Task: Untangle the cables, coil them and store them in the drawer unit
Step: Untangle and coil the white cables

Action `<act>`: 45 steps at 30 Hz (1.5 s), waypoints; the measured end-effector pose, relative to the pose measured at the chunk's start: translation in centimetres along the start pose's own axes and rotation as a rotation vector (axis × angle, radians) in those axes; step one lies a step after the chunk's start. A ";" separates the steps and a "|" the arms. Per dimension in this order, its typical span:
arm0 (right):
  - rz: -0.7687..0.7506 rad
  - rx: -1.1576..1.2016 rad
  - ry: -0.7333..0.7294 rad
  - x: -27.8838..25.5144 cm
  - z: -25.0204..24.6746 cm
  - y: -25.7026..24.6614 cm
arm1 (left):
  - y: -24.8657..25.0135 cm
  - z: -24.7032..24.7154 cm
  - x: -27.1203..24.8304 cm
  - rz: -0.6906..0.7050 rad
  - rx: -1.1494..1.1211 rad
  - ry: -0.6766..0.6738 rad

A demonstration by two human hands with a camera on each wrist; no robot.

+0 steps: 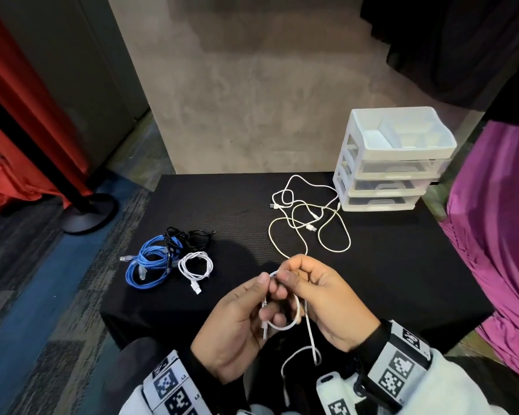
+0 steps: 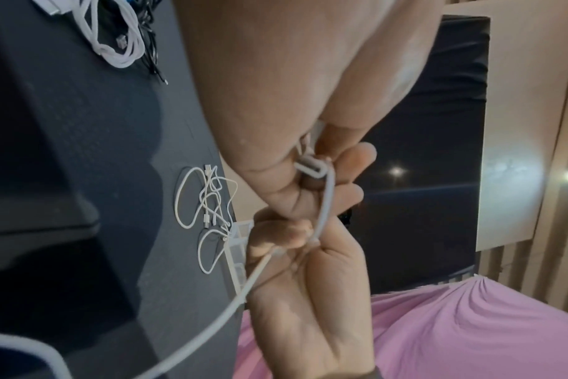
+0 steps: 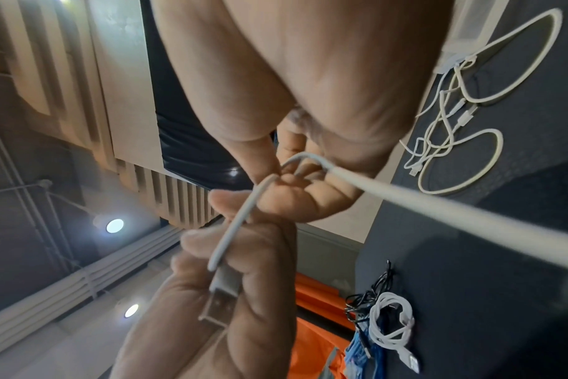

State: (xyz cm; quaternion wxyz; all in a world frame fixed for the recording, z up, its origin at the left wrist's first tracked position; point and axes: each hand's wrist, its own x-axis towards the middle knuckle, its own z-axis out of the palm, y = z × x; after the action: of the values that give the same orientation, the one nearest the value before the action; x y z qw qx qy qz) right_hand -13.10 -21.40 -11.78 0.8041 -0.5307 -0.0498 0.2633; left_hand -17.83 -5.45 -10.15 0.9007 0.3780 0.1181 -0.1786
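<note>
Over the table's near edge, both hands hold one white USB cable (image 1: 285, 326). My left hand (image 1: 267, 295) grips its USB plug (image 3: 219, 302) against the palm and pinches the cord above it. My right hand (image 1: 294, 274) pinches the same cord at the top of a small loop; the rest (image 3: 438, 207) trails down toward my lap. A tangle of white cables (image 1: 309, 217) lies loose in front of the white drawer unit (image 1: 393, 163), whose three drawers are closed. On the left lie a coiled blue cable (image 1: 147, 265), a black cable bundle (image 1: 189, 236) and a coiled white cable (image 1: 195, 265).
The black-covered table (image 1: 402, 280) ends just before my wrists. A purple cloth (image 1: 498, 250) hangs at its right side. A black stand base (image 1: 87, 214) and red fabric (image 1: 18, 175) sit on the floor to the left.
</note>
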 end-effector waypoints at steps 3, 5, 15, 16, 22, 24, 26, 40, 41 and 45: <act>-0.034 -0.219 0.112 0.5 -1.1 1.5 | 0.7 0.2 0.2 0.068 -0.062 0.101; -0.016 -0.391 0.153 0.4 -1.8 2.4 | 1.9 0.0 0.4 0.128 -0.079 0.141; -0.108 -1.107 -0.258 -2.8 0.1 -0.3 | 1.5 -2.1 1.8 0.493 0.784 0.220; -0.136 -1.106 -0.266 -2.8 0.1 -1.4 | 1.1 -2.5 1.7 0.507 0.961 0.180; -0.243 -0.916 -0.138 -0.7 -2.0 -5.0 | 0.4 -1.2 -0.2 0.291 1.003 -0.135; -0.246 -0.801 -0.101 0.1 -2.8 -4.7 | 0.5 -0.6 -0.4 0.264 0.890 -0.170; -0.261 -0.750 -0.056 0.9 -3.4 -3.4 | 0.8 0.1 -0.2 0.279 0.758 -0.159; -0.233 -1.007 -0.180 -3.0 0.6 -0.5 | 1.9 -3.1 1.9 0.582 1.383 0.208; -0.256 -0.986 -0.150 -2.8 0.2 -1.5 | 1.7 -3.2 1.7 0.540 1.407 0.161; -0.282 -0.897 -0.084 -1.3 -1.9 -4.4 | 0.9 -1.3 0.1 0.229 1.034 -0.108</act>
State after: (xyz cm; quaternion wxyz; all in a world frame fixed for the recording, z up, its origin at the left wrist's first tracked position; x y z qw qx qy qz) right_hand -11.91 -24.90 -8.42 0.5205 -0.8027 -0.2628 0.1254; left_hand -17.52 -3.99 -10.49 0.6154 0.7734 -0.0738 -0.1330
